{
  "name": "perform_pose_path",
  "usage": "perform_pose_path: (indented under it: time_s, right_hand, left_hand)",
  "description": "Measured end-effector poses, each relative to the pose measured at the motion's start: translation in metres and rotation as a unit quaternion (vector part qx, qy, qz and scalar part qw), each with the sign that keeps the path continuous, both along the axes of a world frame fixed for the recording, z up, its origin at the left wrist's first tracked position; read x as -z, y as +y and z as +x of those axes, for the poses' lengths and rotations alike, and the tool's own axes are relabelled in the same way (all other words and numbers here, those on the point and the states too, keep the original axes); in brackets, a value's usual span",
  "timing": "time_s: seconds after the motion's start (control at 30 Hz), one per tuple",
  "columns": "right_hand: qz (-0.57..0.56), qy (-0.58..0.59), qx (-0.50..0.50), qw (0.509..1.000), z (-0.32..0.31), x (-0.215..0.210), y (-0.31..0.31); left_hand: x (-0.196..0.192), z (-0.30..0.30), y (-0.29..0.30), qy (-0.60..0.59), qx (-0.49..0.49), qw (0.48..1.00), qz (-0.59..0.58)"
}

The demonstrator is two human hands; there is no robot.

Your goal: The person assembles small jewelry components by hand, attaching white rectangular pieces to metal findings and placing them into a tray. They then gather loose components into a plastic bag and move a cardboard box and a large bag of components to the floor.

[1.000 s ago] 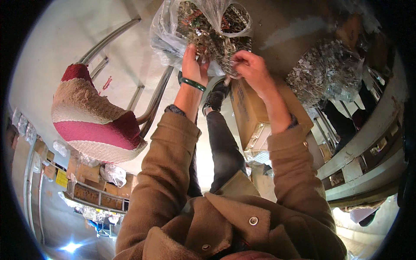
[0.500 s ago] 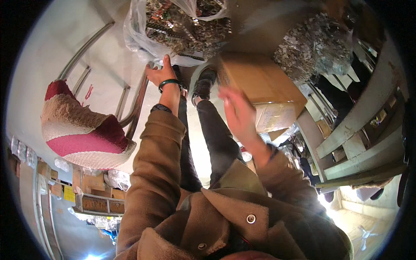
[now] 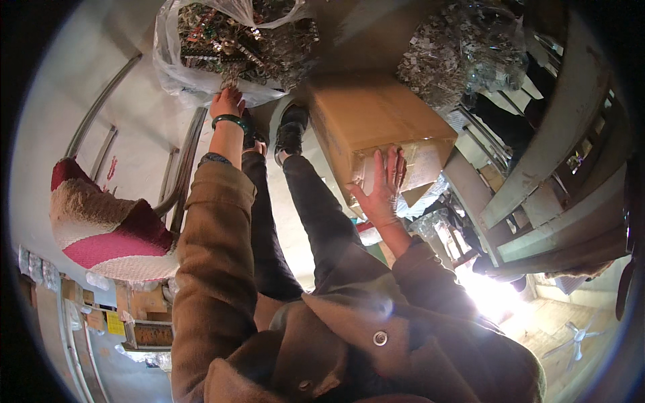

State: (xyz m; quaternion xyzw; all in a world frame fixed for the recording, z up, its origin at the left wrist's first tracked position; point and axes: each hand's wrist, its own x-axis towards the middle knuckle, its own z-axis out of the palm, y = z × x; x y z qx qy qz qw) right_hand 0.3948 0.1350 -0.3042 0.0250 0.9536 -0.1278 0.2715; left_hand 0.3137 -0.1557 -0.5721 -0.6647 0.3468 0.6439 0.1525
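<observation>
A clear plastic bag [image 3: 164, 57] full of small metal pieces [image 3: 248, 47] stands on the floor ahead of me, a little to the left. My left hand [image 3: 228, 104], with a dark green bangle at the wrist, is at the bag's near edge. Its fingers are bent in among the pieces at the rim, and what they grip is hidden. On the right, my right hand [image 3: 381, 193] is spread open in front of the near end of a brown cardboard box [image 3: 376, 114]. Its palm holds nothing, and whether it touches the box I cannot tell.
A seat with a red and beige knitted cover [image 3: 114, 232] and metal tube legs is at left. Another clear bag of flat metal bits [image 3: 463, 57] lies beyond the box. A metal slatted frame [image 3: 557, 188] stands at right. My dark shoes [image 3: 291, 131] are between bag and box.
My left hand has gone from spread beside the bag to bent in at its rim. My right hand has moved down to the box's near end and spread. The view has shifted right.
</observation>
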Motion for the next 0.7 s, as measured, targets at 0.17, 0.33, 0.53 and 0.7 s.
perform_pose_path:
  time_s: [0.17,0.33,0.53,0.7]
  right_hand:
    - [0.037,0.056,-0.006,0.998,-0.050,0.017,0.003]
    - [0.057,0.080,0.005,0.995,-0.109,0.020,-0.003]
    - [0.027,0.101,-0.017,0.994,-0.180,0.044,0.005]
    - [-0.037,0.074,-0.002,0.997,-0.247,0.090,0.030]
  left_hand:
    - [-0.031,0.015,0.003,0.031,-0.089,0.995,-0.037]
    - [-0.075,0.011,-0.008,0.069,-0.218,0.972,0.049]
    - [-0.089,-0.003,-0.043,0.102,-0.292,0.948,0.081]
    - [-0.113,-0.023,-0.100,0.415,-0.259,0.804,0.338]
